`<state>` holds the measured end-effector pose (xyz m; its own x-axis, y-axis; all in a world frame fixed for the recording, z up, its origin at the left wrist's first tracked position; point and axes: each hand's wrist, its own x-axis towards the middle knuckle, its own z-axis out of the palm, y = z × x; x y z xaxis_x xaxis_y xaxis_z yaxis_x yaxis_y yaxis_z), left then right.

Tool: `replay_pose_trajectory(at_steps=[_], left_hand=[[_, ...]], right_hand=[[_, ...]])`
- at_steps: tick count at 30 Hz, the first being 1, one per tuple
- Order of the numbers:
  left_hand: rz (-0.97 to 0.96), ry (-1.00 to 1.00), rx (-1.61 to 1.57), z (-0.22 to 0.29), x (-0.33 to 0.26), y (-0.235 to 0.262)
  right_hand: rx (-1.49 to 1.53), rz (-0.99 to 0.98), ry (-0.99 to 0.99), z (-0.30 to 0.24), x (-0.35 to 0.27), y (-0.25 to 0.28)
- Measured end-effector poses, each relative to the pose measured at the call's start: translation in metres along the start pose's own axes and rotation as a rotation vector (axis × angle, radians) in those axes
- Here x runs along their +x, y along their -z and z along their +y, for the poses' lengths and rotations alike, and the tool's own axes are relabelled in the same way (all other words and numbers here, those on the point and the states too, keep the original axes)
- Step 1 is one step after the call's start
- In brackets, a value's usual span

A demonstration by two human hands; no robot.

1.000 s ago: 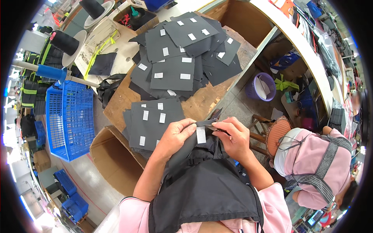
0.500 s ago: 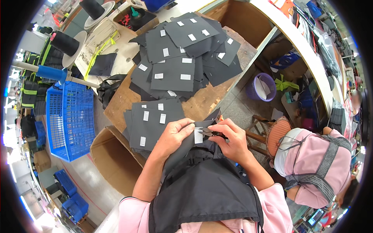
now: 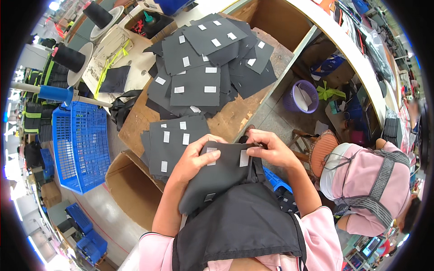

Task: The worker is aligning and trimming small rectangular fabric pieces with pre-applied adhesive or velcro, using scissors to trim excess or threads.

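A dark grey fabric panel [image 3: 221,174] with white labels hangs in front of my apron, spread between both hands. My left hand [image 3: 199,158] is closed on its upper left edge, thumb lying over a label. At the upper right corner my right hand [image 3: 270,147] pinches the panel beside another label. A dark bit shows at the right fingertips; whether it is the thread snips, I cannot make out. Just beyond my left hand lies a small stack of similar panels [image 3: 176,151]. Farther back, a larger heap of labelled panels [image 3: 194,86] covers the wooden board.
The worn wooden board [image 3: 235,118] holds the heaps. An open cardboard box [image 3: 133,189] and a blue plastic basket [image 3: 81,144] stand at the left. Black thread cones [image 3: 70,58] are at the back left. To the right are a purple bin [image 3: 302,97] and another person in pink [image 3: 361,185].
The panel has opened out and now shows more of its face and labels. Snips seen at a label earlier no longer show clearly; my right hand has moved to the panel's corner.
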<state>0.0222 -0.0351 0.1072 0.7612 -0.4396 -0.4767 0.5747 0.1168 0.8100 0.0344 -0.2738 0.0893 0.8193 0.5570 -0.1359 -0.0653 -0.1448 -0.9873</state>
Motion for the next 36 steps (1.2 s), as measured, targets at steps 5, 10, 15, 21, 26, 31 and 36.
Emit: replay_pose_trajectory(at_steps=[5,10,15,21,26,31,36], left_hand=[[0.106,0.021,-0.035,-0.032,0.009,-0.005],[0.121,0.043,-0.292,-0.032,0.013,-0.017],[0.129,0.069,-0.153,-0.028,0.006,-0.01],[0.242,0.056,-0.112,-0.025,0.004,-0.017],[0.249,-0.063,0.043,-0.024,0.005,-0.022],[0.223,-0.03,0.006,-0.016,0.003,-0.025],[0.224,-0.061,-0.044,-0.014,0.004,-0.029]], right_hand=[[0.452,0.231,-0.338,-0.001,0.003,-0.03],[0.355,0.344,-0.274,0.003,0.009,-0.044],[-0.183,0.596,0.088,0.013,0.0,-0.052],[-0.669,0.521,0.264,-0.007,-0.036,-0.038],[-0.814,0.448,0.284,-0.019,-0.035,-0.042],[-0.771,0.473,0.323,-0.011,-0.029,-0.043],[-0.823,0.518,0.359,-0.008,-0.029,-0.046]])
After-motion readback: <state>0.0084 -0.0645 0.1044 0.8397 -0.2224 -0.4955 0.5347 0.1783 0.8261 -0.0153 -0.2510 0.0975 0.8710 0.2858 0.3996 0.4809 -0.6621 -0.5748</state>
